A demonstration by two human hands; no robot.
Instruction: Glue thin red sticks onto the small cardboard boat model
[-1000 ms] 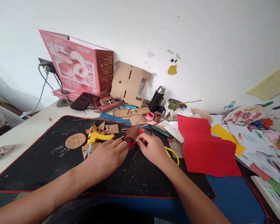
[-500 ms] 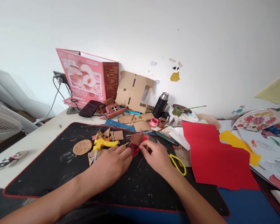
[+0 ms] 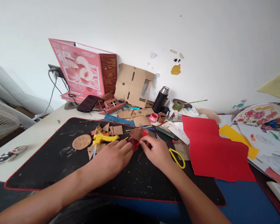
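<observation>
Over the middle of the black mat, my left hand (image 3: 118, 155) is closed around the near left side of a small brown-and-red cardboard model (image 3: 135, 135). Dark red and bright red pieces show on its lower part. At the model's right edge, my right hand (image 3: 154, 149) has thumb and forefinger pinched together. What lies in that pinch is too small to make out. A yellow hot glue gun (image 3: 102, 137) rests left of the model, beside cardboard scraps (image 3: 118, 129). Close to my right wrist are yellow-handled scissors (image 3: 178, 158).
A flat round clay-coloured disc (image 3: 81, 142) lies on the black mat (image 3: 51, 165). Behind stand paint jars (image 3: 153, 117), a black flask (image 3: 161, 99), a brown model boat (image 3: 112, 105) and a pink box (image 3: 84, 70). Red sheet (image 3: 219, 152) and papers cover the right side.
The view has shifted slightly, so the mat and hands appear a little higher. Both hands stay at the model with almost the same grip.
</observation>
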